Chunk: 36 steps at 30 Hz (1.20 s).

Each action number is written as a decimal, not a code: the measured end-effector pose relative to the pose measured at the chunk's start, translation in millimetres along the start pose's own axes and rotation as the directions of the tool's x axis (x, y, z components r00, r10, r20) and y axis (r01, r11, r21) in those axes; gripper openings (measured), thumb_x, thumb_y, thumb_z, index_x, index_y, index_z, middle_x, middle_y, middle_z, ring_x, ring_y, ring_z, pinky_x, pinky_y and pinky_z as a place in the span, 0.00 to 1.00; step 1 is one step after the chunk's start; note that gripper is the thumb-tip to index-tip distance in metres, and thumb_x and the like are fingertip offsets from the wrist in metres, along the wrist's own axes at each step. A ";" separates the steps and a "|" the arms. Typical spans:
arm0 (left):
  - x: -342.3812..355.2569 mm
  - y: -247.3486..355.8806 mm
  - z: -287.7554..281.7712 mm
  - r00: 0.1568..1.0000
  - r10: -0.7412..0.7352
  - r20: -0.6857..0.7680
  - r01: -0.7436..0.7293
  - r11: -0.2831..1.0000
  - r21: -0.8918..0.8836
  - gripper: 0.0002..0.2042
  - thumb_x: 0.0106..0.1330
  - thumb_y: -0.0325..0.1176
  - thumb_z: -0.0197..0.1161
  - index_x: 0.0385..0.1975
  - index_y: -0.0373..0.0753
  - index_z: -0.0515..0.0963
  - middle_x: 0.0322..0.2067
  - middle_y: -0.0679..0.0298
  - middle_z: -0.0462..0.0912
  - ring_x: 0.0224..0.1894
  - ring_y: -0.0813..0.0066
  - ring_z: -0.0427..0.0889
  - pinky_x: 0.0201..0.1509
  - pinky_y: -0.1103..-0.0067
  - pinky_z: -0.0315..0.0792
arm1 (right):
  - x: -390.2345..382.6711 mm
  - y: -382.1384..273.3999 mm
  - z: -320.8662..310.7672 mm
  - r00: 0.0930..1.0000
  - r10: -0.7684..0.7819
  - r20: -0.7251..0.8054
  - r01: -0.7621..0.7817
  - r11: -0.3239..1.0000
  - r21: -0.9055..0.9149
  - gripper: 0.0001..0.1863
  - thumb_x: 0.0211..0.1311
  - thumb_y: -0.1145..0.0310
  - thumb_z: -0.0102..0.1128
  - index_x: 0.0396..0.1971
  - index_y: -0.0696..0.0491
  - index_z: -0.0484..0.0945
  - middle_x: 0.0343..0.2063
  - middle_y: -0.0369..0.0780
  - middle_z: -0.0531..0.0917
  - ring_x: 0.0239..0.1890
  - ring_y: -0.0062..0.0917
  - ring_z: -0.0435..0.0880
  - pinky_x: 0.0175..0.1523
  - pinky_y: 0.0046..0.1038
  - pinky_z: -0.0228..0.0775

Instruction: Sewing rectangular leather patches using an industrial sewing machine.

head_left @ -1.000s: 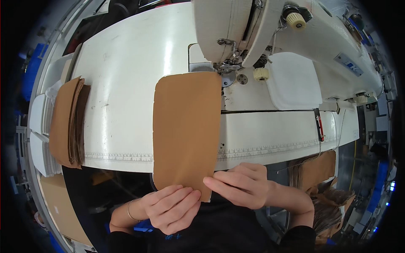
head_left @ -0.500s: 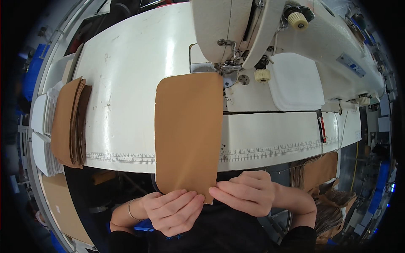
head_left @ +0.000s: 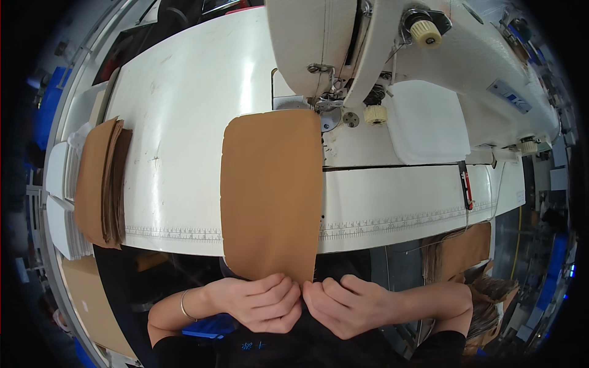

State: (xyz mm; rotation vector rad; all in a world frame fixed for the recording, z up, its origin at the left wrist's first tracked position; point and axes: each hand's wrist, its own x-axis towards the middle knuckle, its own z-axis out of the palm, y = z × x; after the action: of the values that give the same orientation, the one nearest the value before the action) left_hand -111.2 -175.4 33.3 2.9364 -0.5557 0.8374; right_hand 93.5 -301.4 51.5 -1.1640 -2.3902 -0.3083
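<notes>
The right hand has moved down and inward from the right edge of the brown panel, and its knuckles now sit right beside the left hand at the panel's near right corner. The left hand pinches the near edge, thumb out of sight; the right hand's fingers are curled closed and seem to grip the corner, though the fingertips are partly hidden. The panel lies across the white table, its near end overhanging the front edge, while its far right corner still sits at the presser foot of the sewing machine. With both hands gathered there, handling now appears concentrated on the near corner, leaving the long right edge without a hand.
</notes>
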 end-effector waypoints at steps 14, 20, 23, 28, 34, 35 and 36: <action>-33.7 -32.5 -17.6 0.744 -0.640 0.192 0.646 0.763 0.038 0.13 0.46 0.26 0.64 0.34 0.37 0.75 0.38 0.61 0.76 0.40 0.63 0.75 0.46 0.67 0.72 | -20.2 3.7 18.8 0.998 -0.043 0.048 0.042 0.999 0.009 0.11 0.52 0.71 0.54 0.31 0.61 0.81 0.35 0.44 0.83 0.45 0.35 0.82 0.37 0.21 0.69; -9.6 -52.8 -15.9 0.679 -0.718 0.149 0.733 0.671 -0.108 0.15 0.44 0.17 0.61 0.35 0.35 0.75 0.41 0.59 0.77 0.43 0.57 0.76 0.46 0.70 0.73 | -19.6 3.7 17.1 0.994 -0.081 0.070 0.085 0.996 -0.042 0.12 0.52 0.70 0.53 0.32 0.61 0.81 0.35 0.45 0.82 0.44 0.36 0.82 0.36 0.21 0.69; 10.3 -61.3 -4.3 0.777 -0.607 0.166 0.626 0.775 -0.094 0.16 0.51 0.25 0.68 0.41 0.31 0.78 0.46 0.57 0.77 0.47 0.59 0.76 0.49 0.72 0.74 | -20.3 2.6 18.5 0.994 -0.077 0.072 0.078 0.997 -0.010 0.12 0.51 0.70 0.53 0.32 0.61 0.81 0.35 0.45 0.82 0.45 0.36 0.82 0.36 0.21 0.69; 37.1 -73.4 25.9 0.808 -0.567 0.157 0.585 0.805 -0.101 0.20 0.54 0.32 0.68 0.46 0.29 0.76 0.50 0.56 0.76 0.53 0.60 0.75 0.55 0.72 0.73 | -14.0 11.2 10.5 0.989 -0.090 0.116 0.082 0.994 0.072 0.09 0.51 0.75 0.56 0.32 0.60 0.80 0.36 0.45 0.81 0.45 0.34 0.82 0.33 0.17 0.69; 43.9 -91.1 28.7 0.823 -0.523 0.222 0.549 0.832 -0.078 0.21 0.58 0.35 0.65 0.48 0.28 0.75 0.51 0.54 0.75 0.53 0.61 0.75 0.54 0.73 0.73 | -9.5 25.8 -8.4 0.841 -0.115 0.529 -0.014 0.972 0.234 0.26 0.52 0.65 0.54 0.50 0.64 0.72 0.54 0.52 0.72 0.62 0.43 0.67 0.55 0.35 0.71; 42.9 -97.8 29.3 0.817 -0.537 0.209 0.561 0.825 -0.074 0.21 0.58 0.35 0.65 0.48 0.28 0.75 0.51 0.54 0.75 0.53 0.61 0.75 0.54 0.73 0.73 | -9.1 30.5 -2.8 0.916 -0.080 0.392 0.000 0.980 0.200 0.24 0.52 0.64 0.51 0.45 0.65 0.75 0.49 0.53 0.76 0.58 0.43 0.72 0.47 0.31 0.73; 41.7 -104.3 30.7 0.834 -0.516 0.196 0.535 0.843 -0.055 0.20 0.58 0.35 0.64 0.47 0.28 0.75 0.51 0.54 0.75 0.53 0.61 0.75 0.54 0.73 0.73 | -9.0 35.3 2.8 0.917 -0.090 0.388 0.012 0.980 0.200 0.24 0.52 0.64 0.51 0.45 0.65 0.75 0.49 0.53 0.76 0.58 0.43 0.72 0.47 0.31 0.73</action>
State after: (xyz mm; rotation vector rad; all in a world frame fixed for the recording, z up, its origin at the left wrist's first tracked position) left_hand -26.4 -95.7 35.0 2.8397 0.2107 0.4670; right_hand 125.2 -284.7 44.6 -1.1603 -2.7253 0.1627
